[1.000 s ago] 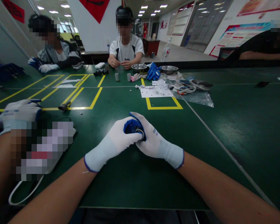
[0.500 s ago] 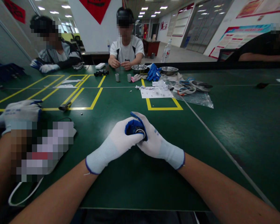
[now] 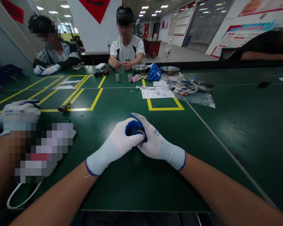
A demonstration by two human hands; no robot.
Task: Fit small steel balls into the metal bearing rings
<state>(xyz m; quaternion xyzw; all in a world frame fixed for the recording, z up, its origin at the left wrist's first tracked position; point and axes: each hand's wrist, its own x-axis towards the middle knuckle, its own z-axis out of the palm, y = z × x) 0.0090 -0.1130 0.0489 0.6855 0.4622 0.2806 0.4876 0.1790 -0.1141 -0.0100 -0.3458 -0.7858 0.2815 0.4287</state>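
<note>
The ring-ended part [image 3: 140,131], dark with a pale rim, lay enclosed between your gloved hands on your side of the white sheet [image 3: 155,93], slightly to the left of it. Your left hand [image 3: 122,136] curled about the part, its thumb laid across by the rim. Your right hand [image 3: 153,141] wrapped the other side, its palm against the part; most fingers were hidden, and the pressure could not be told. Sound handling probably called for one hand to steady the body while the other worked lightly, with the rim turned toward you, the thumb clear of the opening, and both wrists low over the green table [image 3: 141,188].

Containers stood mainly beyond the sheet. A steel bowl [image 3: 139,71] lay behind it to the left, a second bowl [image 3: 170,72] behind it to the right; the contents of neither could be made out. Two grey cylinders, the left cylinder [image 3: 117,78] and the right cylinder [image 3: 129,78], stood upright left of the sheet, their insides unreadable. A clear plastic bag [image 3: 204,101] lay flat at its right, partly under a heap of gloves [image 3: 191,86]. Farther back stood a clear bottle [image 3: 167,51], its fill uncertain. The sheet itself bore small dark bits.
</note>
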